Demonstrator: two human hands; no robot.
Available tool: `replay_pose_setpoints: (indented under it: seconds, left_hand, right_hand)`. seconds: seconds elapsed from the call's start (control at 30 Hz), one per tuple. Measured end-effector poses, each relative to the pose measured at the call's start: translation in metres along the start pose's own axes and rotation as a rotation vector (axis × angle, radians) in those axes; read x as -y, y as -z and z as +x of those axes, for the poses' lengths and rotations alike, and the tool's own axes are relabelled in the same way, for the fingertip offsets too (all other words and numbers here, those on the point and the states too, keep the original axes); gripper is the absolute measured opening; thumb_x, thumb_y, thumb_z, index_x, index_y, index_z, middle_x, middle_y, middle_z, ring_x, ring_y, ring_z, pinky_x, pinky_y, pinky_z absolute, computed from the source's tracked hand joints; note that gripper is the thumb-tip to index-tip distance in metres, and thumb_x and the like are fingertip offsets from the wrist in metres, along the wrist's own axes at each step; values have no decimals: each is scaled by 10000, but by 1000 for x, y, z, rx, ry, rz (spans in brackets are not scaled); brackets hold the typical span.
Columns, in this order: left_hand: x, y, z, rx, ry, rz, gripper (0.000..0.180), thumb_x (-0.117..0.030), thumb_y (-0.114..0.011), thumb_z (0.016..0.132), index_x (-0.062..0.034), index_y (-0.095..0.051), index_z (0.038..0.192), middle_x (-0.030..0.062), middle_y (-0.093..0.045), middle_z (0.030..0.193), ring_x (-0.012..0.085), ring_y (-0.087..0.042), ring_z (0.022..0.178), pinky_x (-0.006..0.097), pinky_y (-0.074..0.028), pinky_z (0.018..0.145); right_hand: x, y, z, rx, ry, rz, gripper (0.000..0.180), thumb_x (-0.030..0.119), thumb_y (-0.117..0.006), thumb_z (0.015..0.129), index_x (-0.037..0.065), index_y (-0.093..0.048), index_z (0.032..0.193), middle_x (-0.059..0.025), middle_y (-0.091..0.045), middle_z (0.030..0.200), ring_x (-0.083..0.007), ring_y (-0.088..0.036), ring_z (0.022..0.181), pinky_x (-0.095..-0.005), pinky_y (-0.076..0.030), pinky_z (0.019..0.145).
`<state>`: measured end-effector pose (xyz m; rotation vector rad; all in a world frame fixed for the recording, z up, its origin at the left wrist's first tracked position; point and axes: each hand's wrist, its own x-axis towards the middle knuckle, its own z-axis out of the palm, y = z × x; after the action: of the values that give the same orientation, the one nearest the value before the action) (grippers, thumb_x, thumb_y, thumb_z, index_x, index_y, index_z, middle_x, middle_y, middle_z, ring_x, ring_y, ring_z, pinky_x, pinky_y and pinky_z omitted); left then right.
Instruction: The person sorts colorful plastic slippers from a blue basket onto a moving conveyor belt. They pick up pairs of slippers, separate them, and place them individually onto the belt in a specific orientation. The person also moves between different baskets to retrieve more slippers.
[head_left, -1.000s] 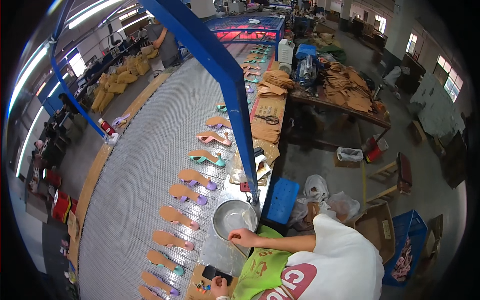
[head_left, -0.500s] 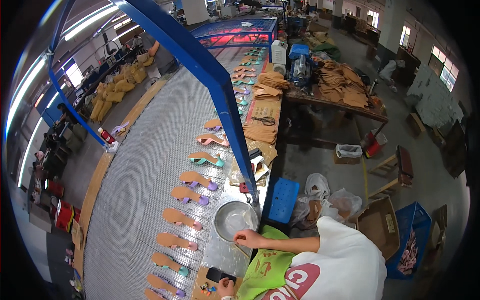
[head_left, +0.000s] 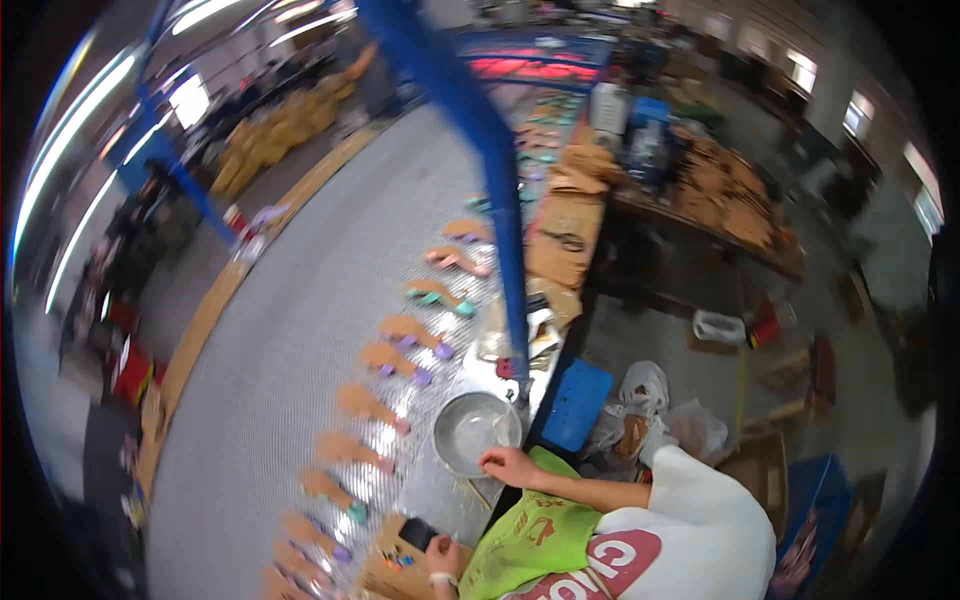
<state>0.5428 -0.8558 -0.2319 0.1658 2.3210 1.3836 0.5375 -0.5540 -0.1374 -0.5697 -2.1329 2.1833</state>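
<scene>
Right hand (head_left: 512,466) rested on the near rim of the metal bowl (head_left: 474,432), grip unclear. Left hand (head_left: 441,556) sat below the bowl, touching a black block (head_left: 417,534); can't tell if clamped.

The bowl (head_left: 476,432) is bare metal, smooth and shiny, with bright glare inside. It sits on a sheet (head_left: 445,490) of dull grey metal. The belt (head_left: 300,340) is a grey mesh, rough and matt. The soles (head_left: 372,405) on it look like tan, matt board or leather with glossy coloured plastic tips. The post (head_left: 490,170) is blue painted metal, slightly glossy. The apron (head_left: 530,540) is green cloth, matt and creased. The bags (head_left: 660,410) are thin, crinkled white plastic.
</scene>
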Motion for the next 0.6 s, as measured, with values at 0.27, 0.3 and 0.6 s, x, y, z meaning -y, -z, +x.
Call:
replay_pose_setpoints:
  seconds: [0.27, 0.3, 0.6]
  left_hand:
    - [0, 3, -34, -241, 232, -154, 220, -174, -613, 777, -37, -577, 946, 104, -640, 828, 170, -618, 780, 302, -489, 702]
    - [8, -2, -55, -306, 319, -197, 219, -167, -613, 765, -28, -590, 934, 117, -647, 816, 189, -630, 766, 305, -495, 704]
    - [39, -184, -273, -841, 1161, -699, 141, -106, -556, 760, -40, -610, 872, 79, -624, 684, 136, -561, 528, 271, -448, 459]
  right_hand:
    - [2, -1, 12, 151, -81, 0, 63, 23, -537, 843, 0, -578, 885, -47, -611, 772, -100, -579, 688, -218, -457, 617]
    - [3, -4, 8, 195, -119, -9, 63, 25, -537, 845, 0, -575, 889, -48, -611, 778, -101, -579, 693, -217, -457, 620]
    - [20, -54, 7, 741, -209, -216, 82, 45, -530, 866, -13, -566, 913, -58, -614, 810, -109, -579, 717, -227, -471, 674]
